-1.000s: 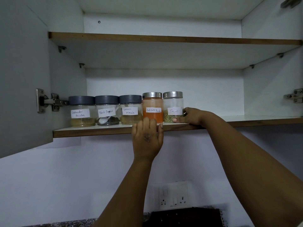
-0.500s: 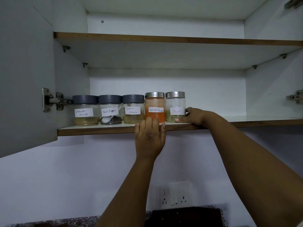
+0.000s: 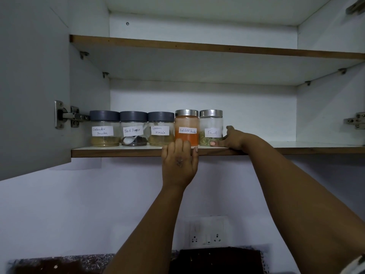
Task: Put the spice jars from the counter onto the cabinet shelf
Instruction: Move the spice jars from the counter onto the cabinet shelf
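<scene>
Spice jars, 5 in a row on lower cabinet shelf [image 3: 118, 151], left half: coriander jar [image 3: 104, 128], pepper jar [image 3: 133, 129], masala jar [image 3: 160, 129], chilli jar [image 3: 186, 127], fennel jar [image 3: 211, 127]. Left hand [image 3: 178, 163] at shelf edge, fingers straight, tips vs chilli jar base. Right hand [image 3: 232, 138] cups fennel jar's right side w/ thumb across its front. Wall socket [image 3: 206, 232] below.
</scene>
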### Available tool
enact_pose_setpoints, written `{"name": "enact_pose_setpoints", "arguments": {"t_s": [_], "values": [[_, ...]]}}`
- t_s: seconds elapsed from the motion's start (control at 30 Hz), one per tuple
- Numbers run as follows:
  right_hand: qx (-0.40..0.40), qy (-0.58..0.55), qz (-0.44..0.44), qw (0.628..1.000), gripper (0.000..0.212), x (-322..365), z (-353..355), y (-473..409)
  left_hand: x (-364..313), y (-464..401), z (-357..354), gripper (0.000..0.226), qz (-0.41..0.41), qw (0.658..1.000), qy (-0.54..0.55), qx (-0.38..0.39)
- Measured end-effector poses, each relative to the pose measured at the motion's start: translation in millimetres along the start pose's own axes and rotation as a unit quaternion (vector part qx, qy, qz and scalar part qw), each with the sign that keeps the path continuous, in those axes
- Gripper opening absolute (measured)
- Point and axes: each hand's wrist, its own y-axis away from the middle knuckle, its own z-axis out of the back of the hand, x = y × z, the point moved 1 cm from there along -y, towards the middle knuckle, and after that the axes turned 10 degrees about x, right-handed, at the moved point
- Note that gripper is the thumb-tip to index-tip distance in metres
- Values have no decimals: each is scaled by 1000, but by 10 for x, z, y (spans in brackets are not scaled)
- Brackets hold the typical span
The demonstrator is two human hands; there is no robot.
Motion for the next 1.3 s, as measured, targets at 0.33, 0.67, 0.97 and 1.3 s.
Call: {"name": "enact_pose_setpoints", "arguments": {"t_s": [0.33, 0.67, 0.97, 1.3], "values": [[-155, 205, -17, 966, 78, -92, -216, 465, -59, 30, 157, 34, -2, 1000, -12, 19], [-278, 51, 78, 956, 59, -1651, -2261, 1482, -510, 1925, 23, 65, 102, 941, 196, 258], [-61, 197, -224, 953, 64, -3278, -3813, 2459, -1091, 4274, 216, 81, 192, 749, 211, 598], [83, 110, -337, 931, 86, -4212, -3537, 2447, -1881, 4433, -147, 72, 167, 722, 256, 621]]}}
